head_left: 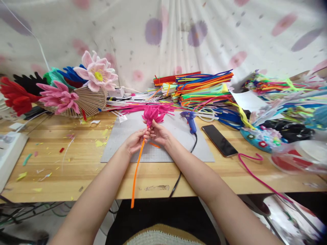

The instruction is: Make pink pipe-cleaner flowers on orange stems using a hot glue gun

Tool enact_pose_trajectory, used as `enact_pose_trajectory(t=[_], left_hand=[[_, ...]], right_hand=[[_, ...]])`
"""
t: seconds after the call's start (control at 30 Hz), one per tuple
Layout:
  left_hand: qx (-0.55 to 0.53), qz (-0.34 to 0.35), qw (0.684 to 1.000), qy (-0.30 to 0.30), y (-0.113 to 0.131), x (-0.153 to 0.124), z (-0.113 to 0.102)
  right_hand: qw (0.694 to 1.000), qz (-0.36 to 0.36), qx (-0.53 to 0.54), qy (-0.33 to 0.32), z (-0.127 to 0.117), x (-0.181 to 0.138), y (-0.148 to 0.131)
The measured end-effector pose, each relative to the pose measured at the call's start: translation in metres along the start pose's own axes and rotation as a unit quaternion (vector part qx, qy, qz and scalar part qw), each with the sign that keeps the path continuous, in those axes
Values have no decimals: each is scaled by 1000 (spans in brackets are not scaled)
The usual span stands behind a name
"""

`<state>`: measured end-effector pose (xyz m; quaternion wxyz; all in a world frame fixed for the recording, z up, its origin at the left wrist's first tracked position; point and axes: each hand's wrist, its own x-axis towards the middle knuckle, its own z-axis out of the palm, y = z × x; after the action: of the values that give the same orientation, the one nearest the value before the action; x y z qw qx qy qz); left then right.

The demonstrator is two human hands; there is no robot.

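Observation:
Both of my hands meet over the grey cutting mat [114, 146]. A magenta pipe-cleaner flower [152, 114] rises above them, petals upward. My left hand [136, 141] pinches at the base of the flower, where an orange pipe cleaner [138, 166] hangs down past the mat toward the table's front edge. My right hand [160, 133] is closed around the flower's base from the right, thumb up against the petals. A short orange piece shows just below my right fingers. The exact grip between the fingertips is partly hidden.
A blue glue gun [189, 121] with a black cord lies right of the flower, near white-handled scissors [206, 115] and a black phone [219, 140]. Bundles of pipe cleaners [204, 85] stack behind. Finished flowers [97, 73] stand left; a white power strip [11, 149] sits at the left edge.

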<state>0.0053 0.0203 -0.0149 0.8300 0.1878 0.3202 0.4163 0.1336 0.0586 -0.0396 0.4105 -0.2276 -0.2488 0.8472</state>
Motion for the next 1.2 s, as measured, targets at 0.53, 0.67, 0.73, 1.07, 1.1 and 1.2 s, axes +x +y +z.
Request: enact_pose_trajectory(t=[0.53,0.67,0.73,1.07,1.1,1.2], left_hand=[[14,6,1000,-1,-4,3,-2],[-59,23,997,46,1,3,0],[-101,29,992,66,6,2,-2],[98,220,956,168,20,5,-24],[131,243,945,179,20,6,-27],[186,271,922,205,19,10,-32]], right_hand=[[990,-78,-71,94,7,1,4],[989,-52,-127,50,8,0,3],[979,-60,-190,50,6,-1,2],[664,-221,-683,207,-35,2,-17],[655,-218,-689,221,-38,2,-19],[640,-219,-690,259,-43,2,-23]])
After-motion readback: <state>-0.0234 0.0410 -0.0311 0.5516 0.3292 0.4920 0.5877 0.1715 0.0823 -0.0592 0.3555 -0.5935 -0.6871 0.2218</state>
